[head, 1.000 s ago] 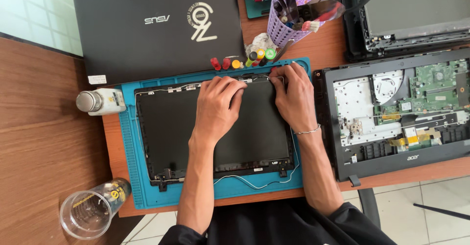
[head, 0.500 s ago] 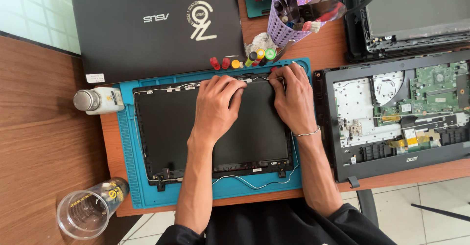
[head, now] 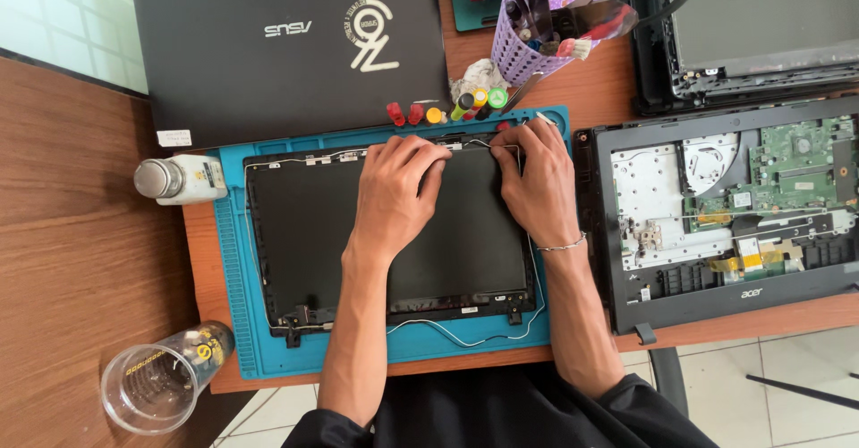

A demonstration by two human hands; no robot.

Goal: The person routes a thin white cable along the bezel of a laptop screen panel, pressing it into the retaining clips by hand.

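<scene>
Meanwhile left hand [head: 398,188] and right hand [head: 537,184] press spread fingers on the screen panel [head: 313,233]; purple basket [head: 537,36] brims with tools; plastic cup [head: 161,381] lies tipped.

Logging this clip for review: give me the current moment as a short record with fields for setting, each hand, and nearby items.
setting: wooden desk, blue work mat under a black laptop screen panel
left hand: flat on the panel, fingertips at its top edge
right hand: fingers at the panel's top right corner
wiring: thin white cable runs around the panel's edge
left of mat: white bottle, clear plastic cup
right of mat: opened laptop base with green circuit board
above mat: closed dark laptop, purple tool basket
</scene>
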